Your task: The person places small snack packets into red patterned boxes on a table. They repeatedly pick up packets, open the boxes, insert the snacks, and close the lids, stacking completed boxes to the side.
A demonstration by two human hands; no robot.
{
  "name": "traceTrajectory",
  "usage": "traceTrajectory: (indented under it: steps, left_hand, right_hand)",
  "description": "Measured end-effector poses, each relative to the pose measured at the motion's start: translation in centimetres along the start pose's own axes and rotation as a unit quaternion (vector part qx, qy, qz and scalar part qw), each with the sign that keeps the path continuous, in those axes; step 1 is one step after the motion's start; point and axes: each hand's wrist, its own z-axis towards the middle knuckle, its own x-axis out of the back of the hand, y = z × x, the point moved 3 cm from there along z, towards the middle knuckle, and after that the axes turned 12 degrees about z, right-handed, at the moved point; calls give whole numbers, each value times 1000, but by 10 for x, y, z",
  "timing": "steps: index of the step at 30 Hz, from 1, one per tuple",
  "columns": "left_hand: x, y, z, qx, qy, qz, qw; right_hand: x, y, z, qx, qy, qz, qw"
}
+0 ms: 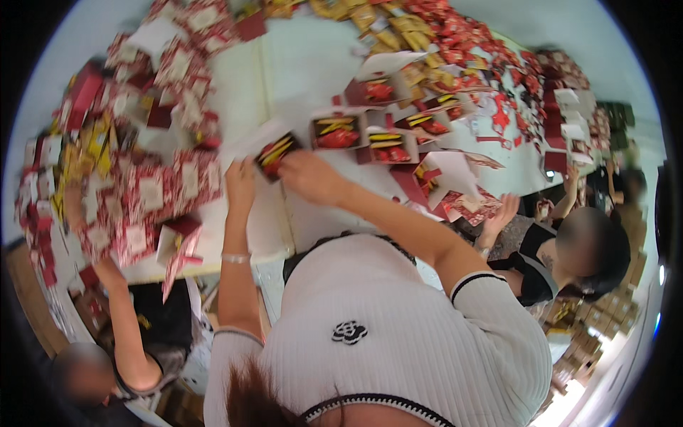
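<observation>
A small open box [275, 155] with a dark inside and a raised white lid lies tilted before me, holding yellow and red packets. My left hand [241, 184] is at its left side, the fingers close to the box edge; whether they grip it is blurred. My right hand [310, 179] is at the box's right edge, its fingertips hidden over or behind the rim. Just to the right stand several open boxes, among them one filled with red and yellow packets [337, 133] and another beside it [388, 147].
Patterned red-and-white boxes [152, 192] crowd the left of the white table [240, 107]. Yellow packets [408, 32] and red packets [464, 40] are heaped at the back. A co-worker's hand [501, 213] is at right; another co-worker's arm [125, 320] reaches in at left.
</observation>
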Motion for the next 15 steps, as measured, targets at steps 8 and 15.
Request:
traceTrajectory:
  steps: [8, 15]
  left_hand:
    - [3, 13, -85, -58, -167, -81, 981]
    - [-97, 98, -75, -163, -199, -23, 966]
  right_hand:
    - [209, -37, -51, -108, 151, 48, 982]
    - [325, 149, -69, -254, 150, -161, 942]
